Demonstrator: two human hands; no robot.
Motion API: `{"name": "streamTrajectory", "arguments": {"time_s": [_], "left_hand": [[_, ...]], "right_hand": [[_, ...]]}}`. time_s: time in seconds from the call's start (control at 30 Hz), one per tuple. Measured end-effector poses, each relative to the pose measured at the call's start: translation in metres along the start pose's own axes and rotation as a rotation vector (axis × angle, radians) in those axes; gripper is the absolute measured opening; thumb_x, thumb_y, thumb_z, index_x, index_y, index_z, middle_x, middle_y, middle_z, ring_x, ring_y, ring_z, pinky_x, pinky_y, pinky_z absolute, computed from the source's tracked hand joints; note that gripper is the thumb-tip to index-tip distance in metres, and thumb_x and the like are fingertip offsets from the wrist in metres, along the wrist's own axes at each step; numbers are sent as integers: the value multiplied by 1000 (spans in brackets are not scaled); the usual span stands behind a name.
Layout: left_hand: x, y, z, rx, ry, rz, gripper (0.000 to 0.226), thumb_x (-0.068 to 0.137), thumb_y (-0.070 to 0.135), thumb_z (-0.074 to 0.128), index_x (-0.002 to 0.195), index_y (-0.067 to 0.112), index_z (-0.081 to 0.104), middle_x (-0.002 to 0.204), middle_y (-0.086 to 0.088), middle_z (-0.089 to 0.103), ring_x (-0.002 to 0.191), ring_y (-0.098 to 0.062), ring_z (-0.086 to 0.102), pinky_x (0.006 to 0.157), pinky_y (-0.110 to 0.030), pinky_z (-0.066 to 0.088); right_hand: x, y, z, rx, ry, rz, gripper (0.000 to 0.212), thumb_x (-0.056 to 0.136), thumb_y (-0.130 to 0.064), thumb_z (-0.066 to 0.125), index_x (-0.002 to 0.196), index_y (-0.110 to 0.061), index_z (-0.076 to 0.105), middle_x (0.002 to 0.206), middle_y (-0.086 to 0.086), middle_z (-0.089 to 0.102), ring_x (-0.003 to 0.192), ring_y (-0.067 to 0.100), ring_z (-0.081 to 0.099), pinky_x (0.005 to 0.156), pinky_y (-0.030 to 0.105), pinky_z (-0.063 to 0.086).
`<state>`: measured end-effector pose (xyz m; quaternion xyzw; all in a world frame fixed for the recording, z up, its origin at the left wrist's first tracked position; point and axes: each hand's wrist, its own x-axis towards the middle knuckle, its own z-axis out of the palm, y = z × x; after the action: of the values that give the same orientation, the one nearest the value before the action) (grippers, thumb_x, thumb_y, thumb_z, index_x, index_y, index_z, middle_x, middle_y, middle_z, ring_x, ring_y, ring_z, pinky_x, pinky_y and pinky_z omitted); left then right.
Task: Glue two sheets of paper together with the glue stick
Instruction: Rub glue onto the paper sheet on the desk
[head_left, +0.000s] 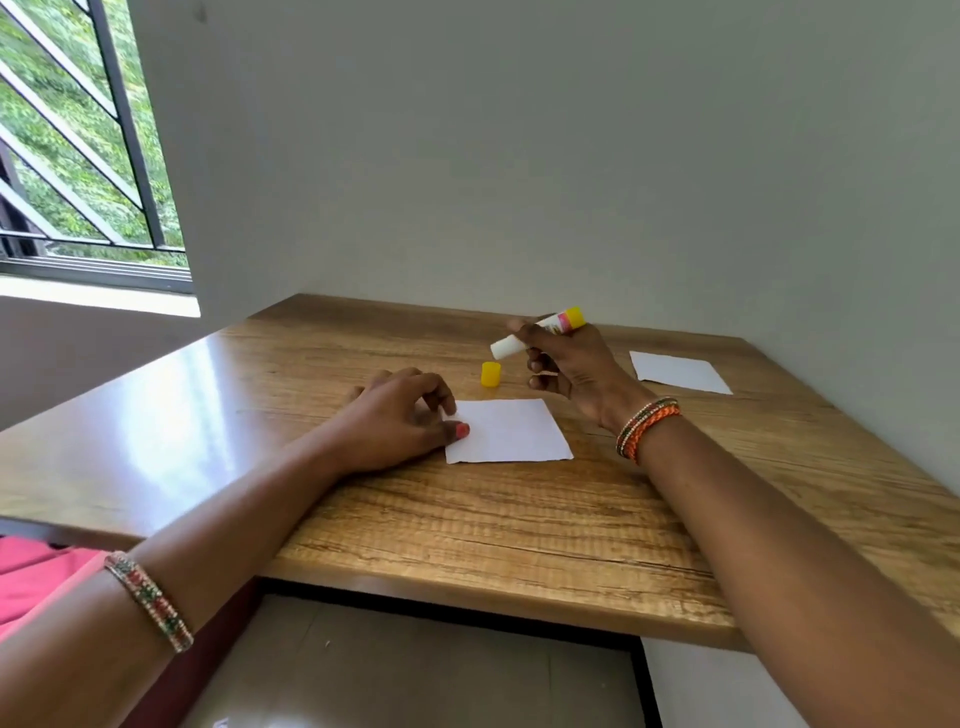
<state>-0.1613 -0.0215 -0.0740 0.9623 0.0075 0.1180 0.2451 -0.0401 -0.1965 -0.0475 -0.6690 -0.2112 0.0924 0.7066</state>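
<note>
White paper sheet (511, 430) lies mid-tabletop (467, 519), its left edge pinned under the left hand (400, 421) thumb; right hand (571, 369) grips the uncapped glue stick (540, 332) above the yellow cap (491, 374); 1 more sheet (679, 372) lies near the right edge.

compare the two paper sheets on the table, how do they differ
The near sheet lies in front of the person, with the left hand touching its left edge; the far sheet lies to the right, untouched. The near sheet looks larger in view. Both are white and flat.

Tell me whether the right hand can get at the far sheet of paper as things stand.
Probably yes. The far sheet lies bare on the table, just beyond the right hand, nothing between; but that hand grips the glue stick.
</note>
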Motion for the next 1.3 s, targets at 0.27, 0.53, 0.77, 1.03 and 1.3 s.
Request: {"name": "streamTrajectory", "arguments": {"time_s": [0.27,0.53,0.77,1.03,1.3], "left_hand": [[0,4,-1,16,31,-28,24,81,54,58,102,45,64,106,13,59,118,-15,43,108,-47,26],[2,5,-1,58,29,-37,31,83,55,55,111,46,63,118,10,65,117,-13,47,94,-34,17],[3,3,-1,105,21,-11,32,83,57,51,112,47,62,114,10,66,110,-12,47,94,-36,18],[3,1,0,103,21,11,32,84,57,51,112,47,62,119,11,65,115,-12,49,97,-38,18],[4,0,0,83,31,7,31,84,56,52,111,46,63,114,9,67,113,-13,50,94,-37,18]], "right_hand": [[-4,10,19,-368,-142,-115,31,78,-20,74,101,-1,67,92,11,71,78,16,69,68,31,59],[-2,12,20,-564,-134,-201,27,76,-19,76,97,-3,69,92,10,72,77,19,70,62,25,58],[-3,10,19,-618,-116,-230,22,75,-25,77,90,-10,69,91,7,72,80,18,69,64,30,55],[-6,8,24,-659,-164,-273,25,74,-25,78,91,-8,70,92,8,73,83,18,70,75,34,56],[-11,2,29,-730,-178,-324,20,76,-22,76,74,-24,57,91,10,71,80,20,67,67,28,52]]}}
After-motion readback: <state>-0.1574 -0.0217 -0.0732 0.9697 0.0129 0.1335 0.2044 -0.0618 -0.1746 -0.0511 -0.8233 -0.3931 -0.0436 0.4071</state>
